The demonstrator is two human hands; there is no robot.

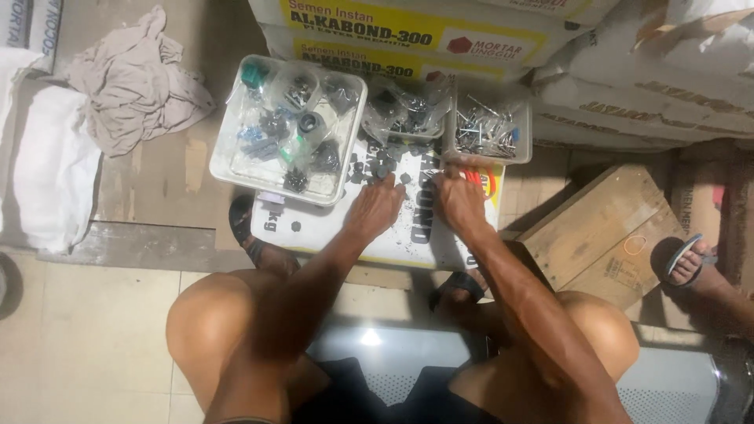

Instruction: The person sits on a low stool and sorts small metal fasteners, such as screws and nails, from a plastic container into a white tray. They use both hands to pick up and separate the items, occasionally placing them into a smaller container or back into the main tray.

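Both hands sorting small dark hardware pieces on a white sack, centre of frame.

Left hand palm-down, fingers curled loosely onto the scattered dark pieces; can't tell if it grips one. Right hand palm-down just beside it, fingertips at the edge of the small clear tray of nails; grip unclear. Big white tray of bagged parts upper left of hands. White sack under everything; wooden crate right.

A white sack lies flat before me, bearing scattered dark small parts, a white tray far left and a clear tub far right.
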